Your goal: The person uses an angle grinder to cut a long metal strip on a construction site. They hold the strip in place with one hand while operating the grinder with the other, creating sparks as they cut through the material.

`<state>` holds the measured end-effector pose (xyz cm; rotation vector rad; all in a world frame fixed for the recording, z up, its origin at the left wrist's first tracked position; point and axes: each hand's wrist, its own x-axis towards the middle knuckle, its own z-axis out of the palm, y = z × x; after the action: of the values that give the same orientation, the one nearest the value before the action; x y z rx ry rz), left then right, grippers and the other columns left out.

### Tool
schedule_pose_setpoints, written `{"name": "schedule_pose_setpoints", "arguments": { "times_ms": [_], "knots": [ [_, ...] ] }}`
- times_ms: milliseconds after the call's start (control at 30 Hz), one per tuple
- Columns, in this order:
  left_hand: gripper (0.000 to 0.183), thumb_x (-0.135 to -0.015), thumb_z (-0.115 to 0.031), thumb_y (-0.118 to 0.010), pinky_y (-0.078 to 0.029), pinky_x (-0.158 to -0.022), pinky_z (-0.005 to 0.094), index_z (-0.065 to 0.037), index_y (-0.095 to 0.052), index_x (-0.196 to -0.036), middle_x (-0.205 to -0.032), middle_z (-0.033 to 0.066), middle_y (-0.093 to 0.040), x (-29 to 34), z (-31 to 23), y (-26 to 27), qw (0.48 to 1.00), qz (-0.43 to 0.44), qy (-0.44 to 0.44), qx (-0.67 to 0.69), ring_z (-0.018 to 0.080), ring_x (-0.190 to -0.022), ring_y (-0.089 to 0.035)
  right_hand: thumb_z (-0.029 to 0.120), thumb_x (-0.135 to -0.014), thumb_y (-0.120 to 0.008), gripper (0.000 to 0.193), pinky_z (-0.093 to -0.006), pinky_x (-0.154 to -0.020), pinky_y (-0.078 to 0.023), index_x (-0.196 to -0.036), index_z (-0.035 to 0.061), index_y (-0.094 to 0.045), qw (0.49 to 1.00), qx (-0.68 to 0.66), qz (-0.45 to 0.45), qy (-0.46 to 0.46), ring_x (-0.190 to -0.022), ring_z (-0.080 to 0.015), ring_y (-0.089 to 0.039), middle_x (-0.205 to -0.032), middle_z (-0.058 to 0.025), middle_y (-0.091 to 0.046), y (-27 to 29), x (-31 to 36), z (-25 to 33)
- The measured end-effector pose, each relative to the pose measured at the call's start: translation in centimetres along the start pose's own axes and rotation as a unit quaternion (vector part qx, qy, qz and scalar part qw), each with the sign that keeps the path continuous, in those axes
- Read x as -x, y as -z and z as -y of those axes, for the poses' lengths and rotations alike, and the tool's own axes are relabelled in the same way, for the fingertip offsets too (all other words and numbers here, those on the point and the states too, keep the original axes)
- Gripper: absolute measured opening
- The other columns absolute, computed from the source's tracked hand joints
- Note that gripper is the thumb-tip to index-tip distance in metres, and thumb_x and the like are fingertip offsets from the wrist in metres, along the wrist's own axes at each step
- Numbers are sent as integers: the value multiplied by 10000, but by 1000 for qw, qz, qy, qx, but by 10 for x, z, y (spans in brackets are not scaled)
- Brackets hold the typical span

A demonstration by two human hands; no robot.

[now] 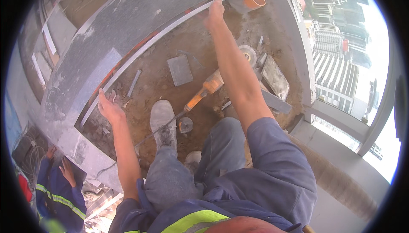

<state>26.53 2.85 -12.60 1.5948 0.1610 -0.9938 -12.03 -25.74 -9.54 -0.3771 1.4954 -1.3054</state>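
A long, narrow pale strip (149,43) runs in a curve along the inner edge of a grey stone-like ledge (123,24). A thin red-orange line shows between them in places. Near the strip's lower left end, my left hand (111,108) has its thumb on the strip, with the other fingers partly bent beside it. My right hand (216,11) reaches far forward, its fingers closed over the strip towards its far end. Below my right forearm lies an orange angle grinder (208,88) with a round disc (247,55), apart from both hands.
The grinder's cable (157,128) passes by my dusty shoe (163,122). A square grey tile (180,70) and stone offcuts (275,77) lie on the dirt. An orange bucket (254,0) stands far right. A co-worker (59,190) is outside the ledge, lower left; buildings show beyond the right-hand frame.
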Motion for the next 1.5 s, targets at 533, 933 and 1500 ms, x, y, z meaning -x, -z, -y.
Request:
{"name": "schedule_pose_setpoints", "arguments": {
  "times_ms": [533,933,1500],
  "knots": [
    [990,-941,-374,-835,-317,-1357,568,-11,-261,-1661,-1745,238,-212,-47,18,49,933,167,45,316,389,-1648,-206,466,-1123,-482,627,-704,-1075,-526,-1591,49,-456,995,-78,58,-27,-1355,-451,-596,-1549,-203,-562,26,-77,-35],
    [845,-905,-412,-850,-324,-1375,506,45,-448,-1492,-1668,237,-343,-51,7,32,955,129,-28,267,371,-1593,-330,537,-1130,-502,626,-666,-1009,-576,-1535,61,-531,998,37,31,-27,-1299,-426,-631,-1472,-178,-622,15,-71,-36],
    [847,-984,-369,-768,-303,-1383,493,73,-367,-1586,-1697,269,-290,-84,15,56,944,188,-9,271,403,-1610,-295,416,-1072,-658,612,-695,-1008,-549,-1543,71,-472,994,-63,85,-16,-1295,-481,-609,-1479,-195,-564,26,-83,-46]
  ]
}}
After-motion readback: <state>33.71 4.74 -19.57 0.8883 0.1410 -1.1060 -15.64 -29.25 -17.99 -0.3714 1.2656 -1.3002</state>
